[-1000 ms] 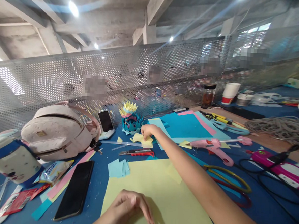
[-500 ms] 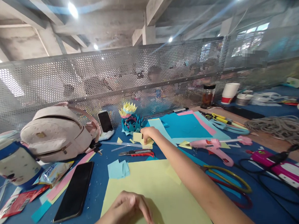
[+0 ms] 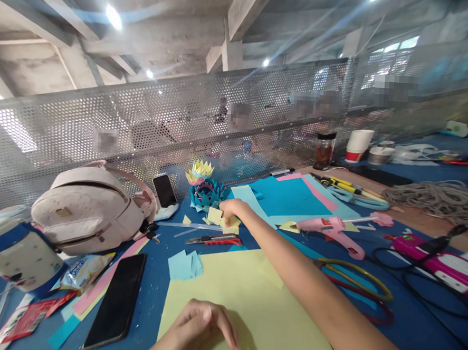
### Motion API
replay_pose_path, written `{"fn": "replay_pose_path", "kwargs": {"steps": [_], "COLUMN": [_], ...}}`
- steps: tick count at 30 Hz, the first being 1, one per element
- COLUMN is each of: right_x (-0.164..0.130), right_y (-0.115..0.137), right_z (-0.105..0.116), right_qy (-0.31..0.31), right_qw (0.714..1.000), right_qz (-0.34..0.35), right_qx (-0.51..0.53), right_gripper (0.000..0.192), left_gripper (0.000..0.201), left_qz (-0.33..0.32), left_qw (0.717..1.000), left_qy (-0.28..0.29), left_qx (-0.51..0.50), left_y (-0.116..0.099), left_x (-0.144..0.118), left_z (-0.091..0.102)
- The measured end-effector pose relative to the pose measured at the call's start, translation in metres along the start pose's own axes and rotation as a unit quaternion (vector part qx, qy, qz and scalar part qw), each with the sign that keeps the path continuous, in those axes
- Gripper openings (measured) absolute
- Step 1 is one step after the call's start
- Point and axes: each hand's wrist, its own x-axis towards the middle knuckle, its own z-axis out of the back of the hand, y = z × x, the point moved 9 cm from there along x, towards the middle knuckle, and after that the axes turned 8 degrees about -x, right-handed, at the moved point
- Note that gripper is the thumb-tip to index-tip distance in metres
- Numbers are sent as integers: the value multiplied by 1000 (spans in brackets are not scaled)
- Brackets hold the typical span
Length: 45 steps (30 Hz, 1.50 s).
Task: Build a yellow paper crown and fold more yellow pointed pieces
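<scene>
While the right arm stretches far across the desk [image 3: 414, 334], its forearm running from the lower right corner up toward the middle, the right hand [image 3: 229, 208] lies knuckles-up on a small pile of yellow paper squares [image 3: 215, 215], fingers curled down onto them. Whether a square is actually pinched between the fingertips cannot be told, since the hand covers them. The left hand [image 3: 203, 326] rests near the bottom edge on a large yellow sheet [image 3: 257, 308], loosely cupped with the fingers bent downward and nothing gripped.

The yellow squares are small, pale and flat, some overlapping, a few loose scraps scattered around them. They lie on the blue desk just in front of a folded paper flower [image 3: 203, 186] with teal outer petals and a yellow top, and just behind a red-handled craft knife [image 3: 213, 240]. A clear ruler [image 3: 187, 225] lies to their left. A stack of light blue squares [image 3: 184, 263] sits beside the large sheet, a black phone [image 3: 118, 297] further left, and a pink glue gun [image 3: 333, 231] to the right of the arm.
</scene>
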Motion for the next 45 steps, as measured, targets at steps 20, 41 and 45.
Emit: {"fn": "replay_pose_path", "kwargs": {"steps": [20,41,45], "right_x": [-13,17,12], "right_y": [-32,-3,-3], "right_z": [29,0,1], "right_qy": [-93,-97,-87], "right_qw": [993,988,989], "right_qz": [27,23,25], "right_qx": [69,122,115], "right_gripper": [36,34,35], "left_gripper": [52,56,55], "left_qz": [-43,16,20], "left_qw": [999,999,999], "left_qy": [7,1,4], "left_qx": [-20,32,34], "left_y": [4,-2,-3], "left_x": [2,-1,-1], "left_z": [4,-1,-1]}}
